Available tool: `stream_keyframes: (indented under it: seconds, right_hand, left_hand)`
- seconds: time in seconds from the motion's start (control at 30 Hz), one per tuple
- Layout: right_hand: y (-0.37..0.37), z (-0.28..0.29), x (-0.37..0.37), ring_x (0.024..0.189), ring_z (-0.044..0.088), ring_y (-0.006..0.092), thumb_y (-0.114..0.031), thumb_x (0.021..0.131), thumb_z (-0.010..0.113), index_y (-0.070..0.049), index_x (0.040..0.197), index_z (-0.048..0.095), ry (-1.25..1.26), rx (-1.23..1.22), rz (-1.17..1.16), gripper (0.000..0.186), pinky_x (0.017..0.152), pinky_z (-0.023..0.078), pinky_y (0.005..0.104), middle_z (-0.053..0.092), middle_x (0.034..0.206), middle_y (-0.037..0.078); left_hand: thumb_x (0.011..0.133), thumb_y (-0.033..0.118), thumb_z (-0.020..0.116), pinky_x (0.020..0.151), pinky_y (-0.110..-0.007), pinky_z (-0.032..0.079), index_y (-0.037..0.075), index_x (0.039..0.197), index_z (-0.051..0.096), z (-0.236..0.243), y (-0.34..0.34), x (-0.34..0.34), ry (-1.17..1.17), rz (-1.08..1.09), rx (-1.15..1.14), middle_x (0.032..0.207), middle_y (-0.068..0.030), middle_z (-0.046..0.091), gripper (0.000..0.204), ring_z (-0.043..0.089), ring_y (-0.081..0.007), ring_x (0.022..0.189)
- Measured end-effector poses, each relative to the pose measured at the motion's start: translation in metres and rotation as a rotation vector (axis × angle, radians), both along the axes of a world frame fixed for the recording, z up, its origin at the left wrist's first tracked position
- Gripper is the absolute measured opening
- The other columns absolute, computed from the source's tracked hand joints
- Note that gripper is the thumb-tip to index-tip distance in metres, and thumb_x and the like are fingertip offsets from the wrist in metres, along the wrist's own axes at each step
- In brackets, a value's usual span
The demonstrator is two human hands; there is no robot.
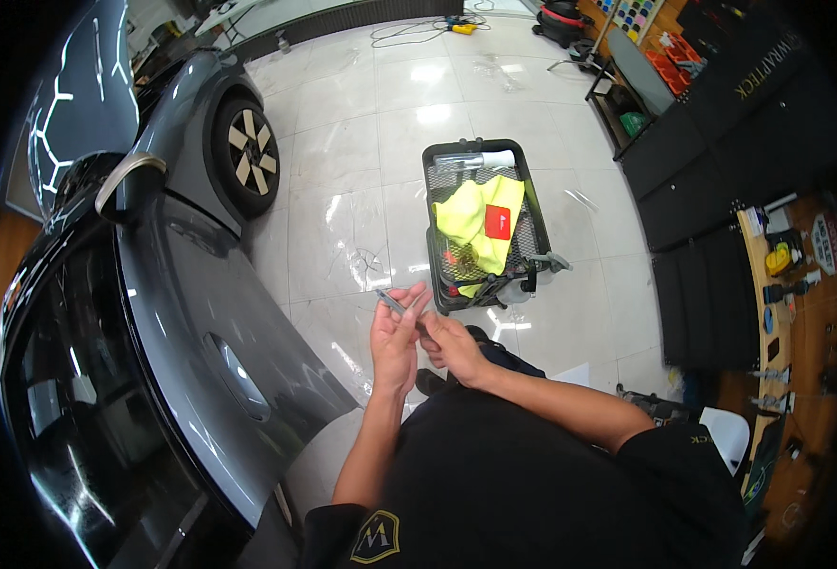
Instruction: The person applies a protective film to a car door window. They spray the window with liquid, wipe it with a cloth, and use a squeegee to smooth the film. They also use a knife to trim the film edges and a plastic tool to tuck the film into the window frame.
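Note:
Both of my hands meet in front of my body, just short of the cart. Across the fingers of my left hand (pixel 394 343) lies a slim grey tool (pixel 390 302), narrow and pen-like, perhaps a cutter knife; its far end points up and left. My right hand (pixel 456 351) is closed at the near end of the same tool, its thumb and fingers pinched together. That near end is hidden by the fingers. Beyond my hands stands a black mesh cart (pixel 435 190) with a bright yellow cloth (pixel 461 216) in it, a red label on the cloth.
To my left is a grey car with its door (pixel 186 284), front wheel (pixel 247 156) and raised hood (pixel 87 85). Spray bottles (pixel 513 292) hang at the cart's near end. Black cabinets (pixel 693 209) and a wooden workbench (pixel 769 313) line the right. Clear film scraps lie on the tiles.

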State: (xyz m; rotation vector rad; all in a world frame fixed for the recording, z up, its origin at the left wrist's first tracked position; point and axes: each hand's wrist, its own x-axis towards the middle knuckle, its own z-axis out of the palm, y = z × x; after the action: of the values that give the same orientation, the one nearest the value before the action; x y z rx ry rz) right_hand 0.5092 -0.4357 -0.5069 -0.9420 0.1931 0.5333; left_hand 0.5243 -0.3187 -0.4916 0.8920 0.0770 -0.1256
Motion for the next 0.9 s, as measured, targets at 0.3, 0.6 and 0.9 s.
stream_keyframes:
  seconds: [0.3,0.6,0.9]
  right_hand:
    - [-0.022,-0.001,-0.015,0.048,0.030,0.0021,-0.029,0.104,0.054,-0.007,0.080,0.057,-0.073,-0.175,-0.029,0.033,0.043,0.021,0.0215,0.041,0.062,-0.006]
    - [-0.050,-0.011,-0.006,0.053,0.036,0.0032,-0.017,0.103,0.049,-0.006,0.103,0.061,0.024,-0.097,0.297,0.016,0.045,0.027,0.0213,0.049,0.071,-0.002]
    - [-0.097,-0.047,0.086,0.085,0.063,0.0108,-0.019,0.096,0.065,-0.001,0.100,0.074,-0.315,-0.408,0.185,0.020,0.080,0.049,0.0269,0.074,0.091,0.004]
  left_hand:
    - [0.108,0.032,0.038,0.109,-0.041,0.040,-0.001,0.116,0.055,-0.029,-0.016,-0.008,0.045,-0.214,0.041,0.132,-0.0270,0.058,0.038,0.052,-0.0339,0.130]
    - [0.107,0.040,0.039,0.101,-0.040,0.041,0.005,0.111,0.055,-0.049,0.000,0.024,0.260,0.140,0.016,0.129,-0.0208,0.063,0.039,0.056,-0.0284,0.127]
    - [0.108,0.042,0.035,0.107,-0.043,0.036,0.008,0.116,0.054,-0.024,0.005,0.072,0.138,0.422,0.117,0.139,-0.0177,0.056,0.040,0.049,-0.0281,0.134]
